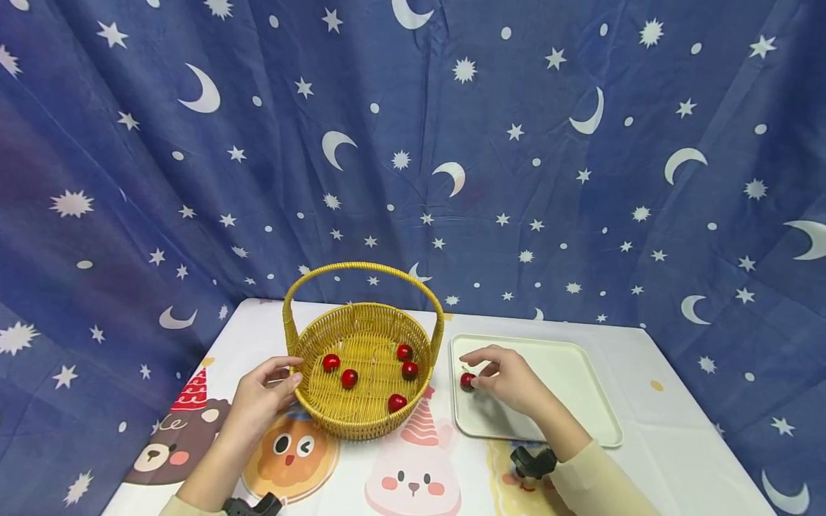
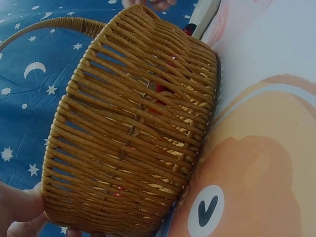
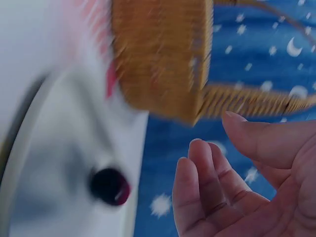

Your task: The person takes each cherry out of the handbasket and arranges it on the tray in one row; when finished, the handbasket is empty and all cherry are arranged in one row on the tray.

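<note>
My left hand (image 1: pixel 263 394) pinches the left rim of a yellow woven basket (image 1: pixel 348 428), near the foot of its tall handle. The left wrist view shows the thumb (image 2: pixel 22 201) at the basket's edge, with the other fingertips partly hidden behind the weave. Several dark red cherries lie spread over the basket floor. One more cherry (image 1: pixel 467 381) sits near the left side of a cream tray (image 1: pixel 568 387). Over that cherry hovers my right hand (image 1: pixel 510 376); in the right wrist view its fingers are apart and empty, with the cherry (image 3: pixel 109 186) clear of them.
The tray stands just right of the basket on a white tablecloth (image 1: pixel 665 430) printed with cartoon animals. Behind the table hangs a blue curtain (image 1: pixel 490 179) with moons and stars. The basket's handle (image 1: pixel 363 266) arches upright over its opening.
</note>
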`<action>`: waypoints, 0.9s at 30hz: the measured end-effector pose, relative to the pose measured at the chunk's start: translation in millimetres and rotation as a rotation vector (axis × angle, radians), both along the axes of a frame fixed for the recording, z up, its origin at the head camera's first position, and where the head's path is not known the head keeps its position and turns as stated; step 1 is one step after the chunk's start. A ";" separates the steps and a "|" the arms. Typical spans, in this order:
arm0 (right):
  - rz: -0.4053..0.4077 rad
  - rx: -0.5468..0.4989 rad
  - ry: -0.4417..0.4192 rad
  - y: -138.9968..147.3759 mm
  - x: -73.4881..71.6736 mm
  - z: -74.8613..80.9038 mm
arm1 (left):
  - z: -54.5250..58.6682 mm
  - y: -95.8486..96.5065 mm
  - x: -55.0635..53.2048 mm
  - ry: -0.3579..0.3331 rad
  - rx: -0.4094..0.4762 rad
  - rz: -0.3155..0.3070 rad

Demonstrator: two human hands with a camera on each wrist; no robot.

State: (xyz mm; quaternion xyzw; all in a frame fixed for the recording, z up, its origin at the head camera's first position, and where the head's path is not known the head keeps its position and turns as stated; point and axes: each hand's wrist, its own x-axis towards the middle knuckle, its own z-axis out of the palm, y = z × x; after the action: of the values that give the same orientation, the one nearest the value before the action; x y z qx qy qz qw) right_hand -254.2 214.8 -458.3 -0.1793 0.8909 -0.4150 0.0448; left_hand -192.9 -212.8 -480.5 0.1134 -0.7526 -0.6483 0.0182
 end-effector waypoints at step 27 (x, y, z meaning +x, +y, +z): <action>0.272 0.094 -0.039 -181.6 -8.6 5.8 | -5.8 -3.1 -3.5 -0.022 -0.020 -0.011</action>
State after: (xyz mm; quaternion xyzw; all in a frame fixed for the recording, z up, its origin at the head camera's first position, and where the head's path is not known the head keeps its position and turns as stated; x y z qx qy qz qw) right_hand -262.8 33.1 -452.5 -0.2881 0.8757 -0.3662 0.1265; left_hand -196.4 -216.0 -486.4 0.1163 -0.7599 -0.6395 0.0074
